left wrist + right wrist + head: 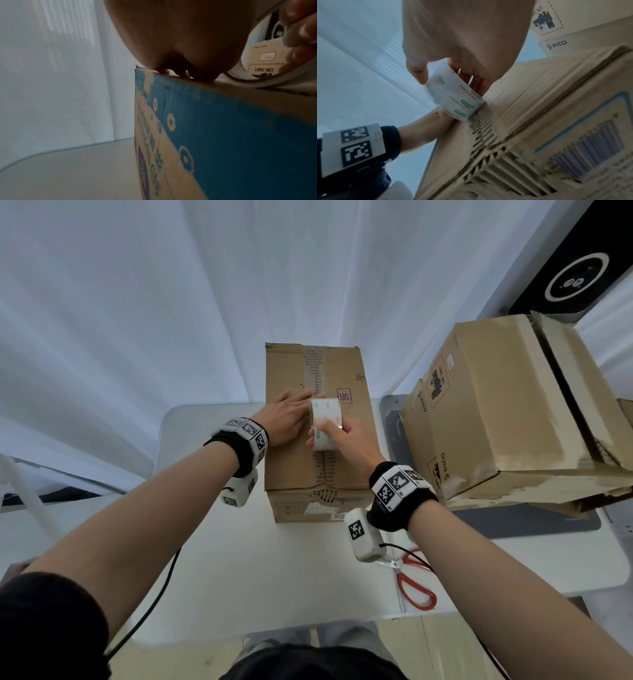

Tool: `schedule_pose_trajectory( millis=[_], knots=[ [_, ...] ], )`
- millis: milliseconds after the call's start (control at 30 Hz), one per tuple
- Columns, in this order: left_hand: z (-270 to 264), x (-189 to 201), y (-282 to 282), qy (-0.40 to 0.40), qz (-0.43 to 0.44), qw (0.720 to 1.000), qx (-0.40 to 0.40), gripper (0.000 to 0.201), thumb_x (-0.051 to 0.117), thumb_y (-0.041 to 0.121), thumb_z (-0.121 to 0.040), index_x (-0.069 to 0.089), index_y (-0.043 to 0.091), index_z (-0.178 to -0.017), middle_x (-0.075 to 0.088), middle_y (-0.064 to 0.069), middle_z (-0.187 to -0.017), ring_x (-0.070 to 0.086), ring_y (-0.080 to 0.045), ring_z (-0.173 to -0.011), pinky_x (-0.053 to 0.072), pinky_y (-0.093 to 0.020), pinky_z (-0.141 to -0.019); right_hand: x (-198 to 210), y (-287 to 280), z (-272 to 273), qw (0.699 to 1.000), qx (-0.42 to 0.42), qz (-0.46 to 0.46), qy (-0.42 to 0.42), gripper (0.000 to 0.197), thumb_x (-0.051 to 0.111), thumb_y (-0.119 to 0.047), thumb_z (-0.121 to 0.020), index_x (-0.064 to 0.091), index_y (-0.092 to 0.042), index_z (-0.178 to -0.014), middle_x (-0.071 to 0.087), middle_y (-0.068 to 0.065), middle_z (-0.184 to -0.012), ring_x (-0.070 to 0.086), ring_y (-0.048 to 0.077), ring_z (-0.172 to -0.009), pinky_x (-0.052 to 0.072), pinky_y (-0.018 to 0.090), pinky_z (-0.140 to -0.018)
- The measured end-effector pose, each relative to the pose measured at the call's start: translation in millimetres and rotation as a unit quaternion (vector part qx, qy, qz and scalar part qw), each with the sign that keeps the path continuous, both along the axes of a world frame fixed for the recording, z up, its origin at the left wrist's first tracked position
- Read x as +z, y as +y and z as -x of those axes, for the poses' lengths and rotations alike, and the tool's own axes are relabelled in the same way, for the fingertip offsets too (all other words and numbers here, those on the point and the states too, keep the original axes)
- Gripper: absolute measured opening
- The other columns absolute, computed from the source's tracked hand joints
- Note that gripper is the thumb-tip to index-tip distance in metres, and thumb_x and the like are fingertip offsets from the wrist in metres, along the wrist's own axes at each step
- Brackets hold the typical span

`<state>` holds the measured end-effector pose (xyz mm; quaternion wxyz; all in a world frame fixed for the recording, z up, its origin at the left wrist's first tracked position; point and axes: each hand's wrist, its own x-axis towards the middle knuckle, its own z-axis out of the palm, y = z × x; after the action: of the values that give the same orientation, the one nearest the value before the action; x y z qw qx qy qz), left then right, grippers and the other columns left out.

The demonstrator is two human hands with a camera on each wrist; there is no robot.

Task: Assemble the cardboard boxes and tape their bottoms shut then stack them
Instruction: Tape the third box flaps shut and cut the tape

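Red-handled scissors lie nearest me on the white table, untouched, so I judge the tape is not yet cut. Beyond them my right hand curls its fingers and thumb round the tape roll, standing it on edge on the centre seam of the cardboard box, wrist raised and forearm angled in from the right. My left hand lies flat just beside the roll, fingers straight, pressing the flaps down. From the roll to the far edge the seam looks glossy with tape; the near stretch shows bare torn corrugation, so I reckon this seam is about half done. Further right, two taller boxes sit stacked already; this one has yet to join them.
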<state>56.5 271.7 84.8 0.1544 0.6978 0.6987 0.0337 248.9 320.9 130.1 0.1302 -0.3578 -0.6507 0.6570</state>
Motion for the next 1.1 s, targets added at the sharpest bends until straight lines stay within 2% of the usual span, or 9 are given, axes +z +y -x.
schedule_pose_trajectory(
  millis=[200, 333, 433, 567, 633, 700, 833, 967, 1100],
  knots=[
    [-2, 19, 4, 0.05, 0.047, 0.997, -0.026, 0.051, 0.029, 0.027, -0.107, 0.019, 0.025, -0.158, 0.008, 0.011, -0.165, 0.005, -0.011, -0.153, 0.01, -0.04, -0.12, 3, 1, -1, 0.999, 0.002, 0.03, -0.014, 0.015, 0.058, -0.025, -0.096, 0.068, -0.014, -0.095, 0.077, 0.01, -0.088, 0.072, 0.016, -0.085, 0.056, 0.031, -0.088],
    [-5, 25, 4, 0.123, 0.105, 0.986, -0.049, 0.051, 0.022, 0.035, -0.108, 0.013, 0.028, -0.158, 0.001, 0.013, -0.166, 0.0, -0.012, -0.153, 0.016, -0.044, -0.12, 7, 0, 2, 0.998, -0.01, 0.058, -0.035, 0.011, 0.059, -0.023, -0.094, 0.066, -0.015, -0.096, 0.077, 0.012, -0.088, 0.073, 0.023, -0.088, 0.056, 0.039, -0.094],
    [-6, 37, 7, 0.161, 0.134, 0.976, -0.063, 0.054, 0.026, 0.041, -0.107, 0.013, 0.03, -0.158, 0.0, 0.016, -0.165, 0.0, -0.013, -0.153, 0.024, -0.046, -0.118, 15, 3, 9, 0.996, 0.005, 0.079, -0.04, 0.007, 0.058, -0.016, -0.093, 0.063, -0.012, -0.092, 0.073, 0.007, -0.085, 0.072, 0.025, -0.079, 0.056, 0.044, -0.094],
    [-7, 47, 8, 0.207, 0.172, 0.959, -0.085, 0.058, 0.036, 0.044, -0.105, 0.015, 0.032, -0.157, 0.001, 0.015, -0.165, -0.003, -0.015, -0.153, 0.02, -0.051, -0.121, 29, 5, 8, 0.993, 0.026, 0.108, -0.035, 0.012, 0.048, -0.008, -0.1, 0.053, -0.012, -0.09, 0.063, 0.007, -0.081, 0.068, 0.007, -0.052, 0.057, 0.019, -0.056],
    [-13, 52, 9, 0.256, 0.164, 0.944, -0.131, 0.057, 0.039, 0.039, -0.105, 0.02, 0.029, -0.158, 0.004, 0.012, -0.165, -0.005, -0.018, -0.153, 0.01, -0.046, -0.124, 29, 5, 8, 0.992, 0.027, 0.111, -0.043, 0.01, 0.048, -0.009, -0.101, 0.052, -0.012, -0.092, 0.063, 0.007, -0.081, 0.067, 0.006, -0.051, 0.055, 0.017, -0.052],
    [-18, 53, 10, 0.305, 0.174, 0.921, -0.169, 0.054, 0.037, 0.035, -0.107, 0.023, 0.024, -0.157, 0.009, 0.008, -0.165, -0.007, -0.02, -0.153, -0.002, -0.034, -0.12, 28, 3, 8, 0.993, 0.02, 0.101, -0.059, 0.004, 0.051, -0.012, -0.099, 0.055, -0.01, -0.098, 0.066, 0.007, -0.082, 0.069, 0.009, -0.057, 0.057, 0.02, -0.06],
    [-16, 49, 16, 0.304, 0.197, 0.907, -0.215, 0.057, 0.043, 0.04, -0.104, 0.026, 0.027, -0.156, 0.016, 0.004, -0.165, -0.002, -0.02, -0.153, -0.015, -0.032, -0.112, 31, 7, 7, 0.992, 0.023, 0.097, -0.081, 0.024, 0.052, -0.014, -0.098, 0.053, -0.003, -0.12, 0.069, 0.011, -0.093, 0.068, 0.02, -0.078, 0.055, 0.029, -0.08],
    [-19, 62, 14, 0.203, 0.198, 0.955, -0.09, 0.065, 0.036, 0.054, -0.102, 0.016, 0.029, -0.159, 0.008, 0.011, -0.165, -0.006, -0.015, -0.153, 0.0, -0.033, -0.121, 35, 10, -1, 0.99, 0.037, 0.094, -0.099, 0.038, 0.055, -0.015, -0.099, 0.05, 0.002, -0.133, 0.066, 0.022, -0.122, 0.066, 0.036, -0.11, 0.051, 0.046, -0.103],
    [-11, 58, 12, 0.147, 0.185, 0.97, -0.065, 0.073, 0.042, 0.065, -0.094, 0.017, 0.036, -0.157, 0.007, 0.012, -0.165, -0.001, -0.015, -0.153, 0.015, -0.039, -0.121, 22, 11, -4, 0.989, 0.066, 0.025, -0.127, 0.043, 0.067, -0.035, -0.093, 0.068, 0.002, -0.115, 0.073, 0.016, -0.113, 0.069, 0.03, -0.109, 0.05, 0.048, -0.103]
  ],
)
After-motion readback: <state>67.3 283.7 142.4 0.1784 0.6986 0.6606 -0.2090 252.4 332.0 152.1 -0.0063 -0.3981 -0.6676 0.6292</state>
